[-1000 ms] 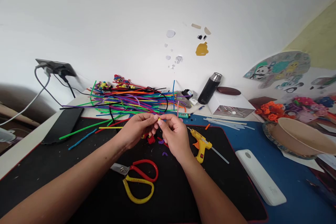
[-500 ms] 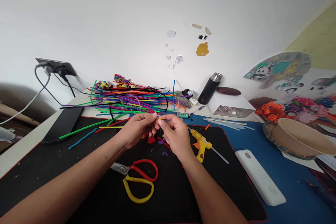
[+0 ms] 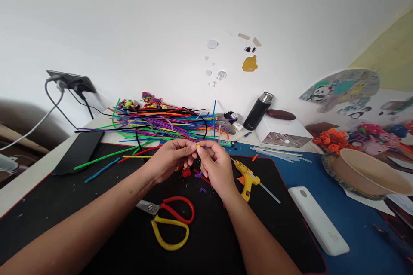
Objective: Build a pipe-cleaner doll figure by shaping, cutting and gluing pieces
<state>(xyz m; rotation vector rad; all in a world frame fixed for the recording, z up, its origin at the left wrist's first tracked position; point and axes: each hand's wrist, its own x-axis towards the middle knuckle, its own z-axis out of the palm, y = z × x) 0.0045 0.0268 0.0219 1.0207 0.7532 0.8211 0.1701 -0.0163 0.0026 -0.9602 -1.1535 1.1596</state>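
Between my fingertips sits a small yellow piece (image 3: 198, 146), possibly bent pipe cleaner; its shape is mostly hidden. My left hand (image 3: 176, 158) pinches it from the left with thumb and forefinger. From the other side my right hand (image 3: 217, 163) has its thumb and fingers closed on the same piece. Below the hands, on the black mat (image 3: 122, 223), lie a red bit (image 3: 186, 172) and a curled purple pipe cleaner piece (image 3: 202, 190). Scissors (image 3: 171, 223) with one red and one yellow handle rest nearer to me, under the left forearm's side.
A yellow glue gun (image 3: 248, 178) lies right of my right hand. Behind the hands spreads a pile of coloured pipe cleaners (image 3: 161, 122). A black flask (image 3: 258, 111), a white box (image 3: 284, 129), glue sticks (image 3: 280, 153), a white case (image 3: 319, 221) and a bowl (image 3: 371, 176) stand rightward.
The hands have barely moved; the fingertips have come closer together around the yellow piece. The camera view has shifted slightly. The things on the table stay where they were.
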